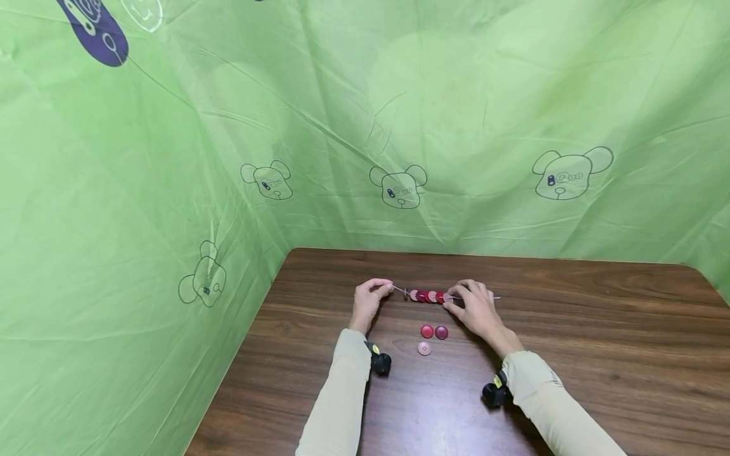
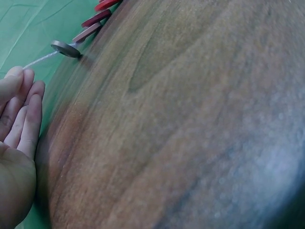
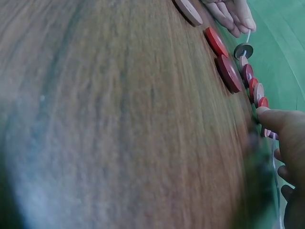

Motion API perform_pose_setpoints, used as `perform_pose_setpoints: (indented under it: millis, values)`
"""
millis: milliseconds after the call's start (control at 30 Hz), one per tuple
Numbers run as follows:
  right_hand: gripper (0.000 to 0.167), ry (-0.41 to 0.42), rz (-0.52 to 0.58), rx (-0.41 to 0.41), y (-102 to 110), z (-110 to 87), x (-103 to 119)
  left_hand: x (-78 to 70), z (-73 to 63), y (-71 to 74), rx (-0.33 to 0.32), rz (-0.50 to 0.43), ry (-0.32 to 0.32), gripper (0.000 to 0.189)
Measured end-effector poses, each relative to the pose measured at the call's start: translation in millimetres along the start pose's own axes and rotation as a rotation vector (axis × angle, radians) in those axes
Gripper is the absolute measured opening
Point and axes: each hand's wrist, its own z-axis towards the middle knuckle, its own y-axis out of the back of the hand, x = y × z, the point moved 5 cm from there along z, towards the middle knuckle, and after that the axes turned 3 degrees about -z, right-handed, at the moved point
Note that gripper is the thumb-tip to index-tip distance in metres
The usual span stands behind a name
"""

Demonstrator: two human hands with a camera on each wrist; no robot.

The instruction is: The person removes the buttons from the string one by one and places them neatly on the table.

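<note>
A row of overlapping buttons (image 1: 426, 296), in pinks, reds and dark purple-red, is threaded on a thin pale string (image 2: 42, 59). My left hand (image 1: 367, 304) pinches the string at its left end between thumb and index finger; the other fingers lie relaxed. Between that hand and the row, a dark grey button (image 2: 66, 49) stands tilted on the string. At the row's right end, my right hand (image 1: 478, 311) pinches the last buttons (image 3: 267, 132) between thumb and fingers, partly hiding them. The string's other end runs out to the right past this hand.
Nearer me on the brown wooden table (image 1: 599, 354) lie three loose buttons: a red one (image 1: 427, 331), a purple one (image 1: 441, 332) and a pink one (image 1: 424, 348). Green printed cloth (image 1: 456, 114) hangs behind and to the left of the table.
</note>
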Motion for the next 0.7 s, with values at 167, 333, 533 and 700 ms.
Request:
perform_pose_setpoints:
  millis: [167, 333, 533, 700]
  values:
    - [0.032, -0.004, -0.009, 0.000, 2, -0.3, -4, -0.2, 0.2, -0.2, 0.009, -0.015, 0.016, 0.018]
    - [0.033, -0.012, -0.003, 0.008, 4, -0.8, -7, -11.1, -5.2, -0.1, 0.039, -0.021, 0.016, 0.018]
    - [0.030, -0.013, 0.002, 0.005, 7, -1.9, -9, -28.0, -15.7, -0.7, 0.039, -0.010, 0.002, 0.021]
    - [0.029, -0.018, -0.001, 0.003, 8, -2.2, -12, -27.5, -14.5, -1.2, 0.038, 0.007, -0.003, 0.020]
